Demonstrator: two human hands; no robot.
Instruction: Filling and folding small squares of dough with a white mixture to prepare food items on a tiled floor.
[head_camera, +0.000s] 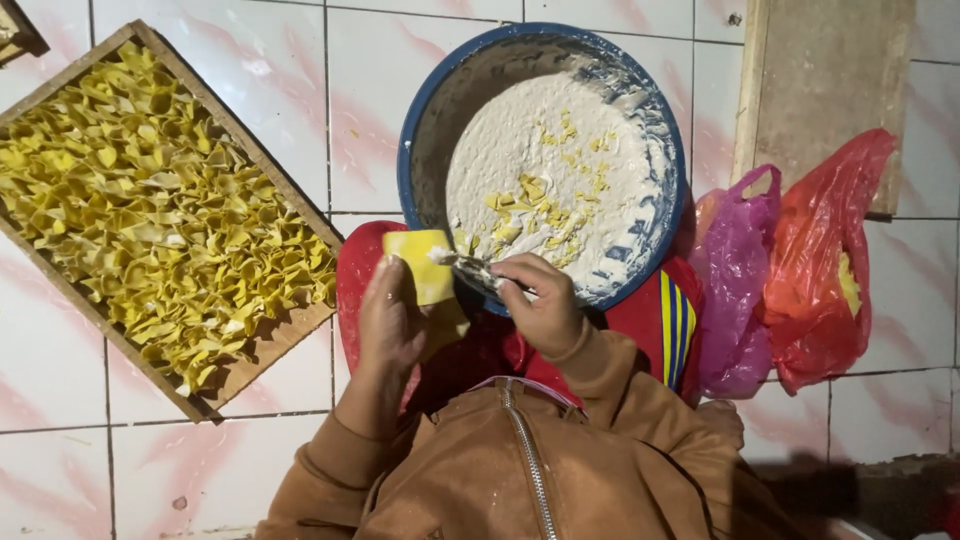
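Left hand (392, 318) cups a flat yellow wrapper (422, 262) while the right hand (540, 300) grips a spoon (468, 266) spreading white filling onto it (tray (262, 342) already heaped with folded ones (150, 200), bowl (425, 120) well stocked).

white tiled floor (250, 100) with pink streaks, wooden tray (262, 345) of yellow folded wrappers, pink bag (738, 290), red bag (825, 250), wooden board (830, 80)

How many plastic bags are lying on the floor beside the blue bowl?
2. A purple plastic bag lies just right of the blue bowl, and a red plastic bag lies right of the purple one. Others may be hidden beneath them.
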